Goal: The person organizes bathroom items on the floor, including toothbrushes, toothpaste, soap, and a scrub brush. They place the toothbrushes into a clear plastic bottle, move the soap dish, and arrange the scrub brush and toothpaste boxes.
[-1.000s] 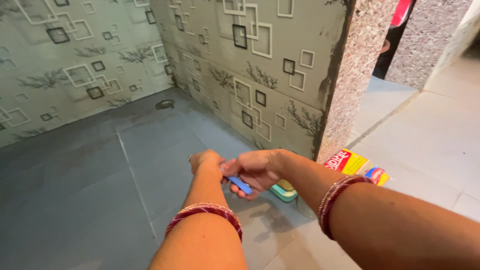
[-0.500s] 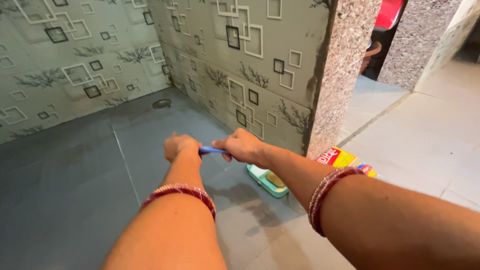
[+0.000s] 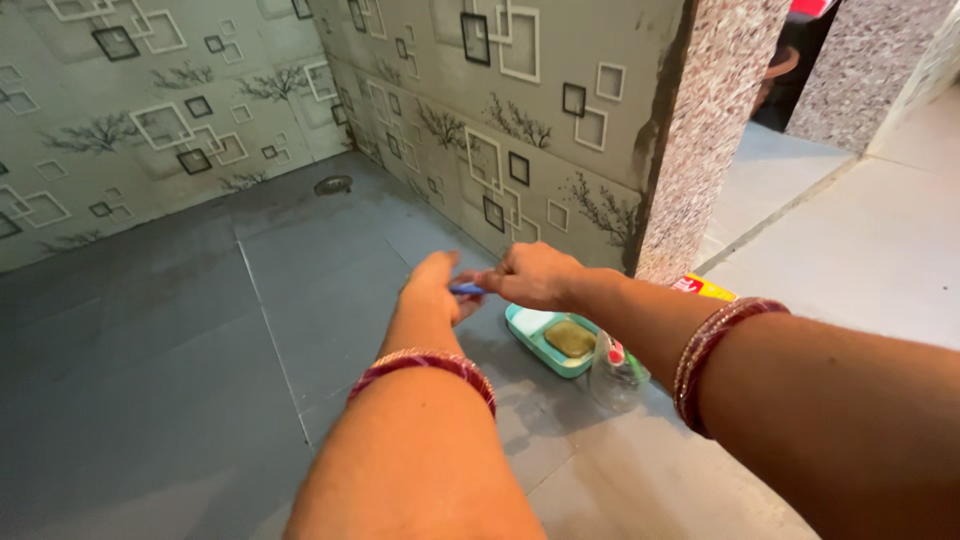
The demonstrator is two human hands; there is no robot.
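Two bare hands met over a grey tiled floor, and between them was one small blue object, its kind too hidden to tell. The right hand was closed around one end of it, fingers curled tight; the left hand was folded against the other end, though whether its fingers actually gripped the object could not be told. Each wrist carried one stack of red bangles. Just below and to the right of the grip, on the floor, lay one teal soap dish holding one yellowish-brown bar, and touching the dish's right end stood one small clear bottle with a red cap. Beyond the right forearm, one yellow-and-red packet showed at the foot of one speckled stone pillar. One round floor drain sat well apart, beyond the grip, near the patterned wall.
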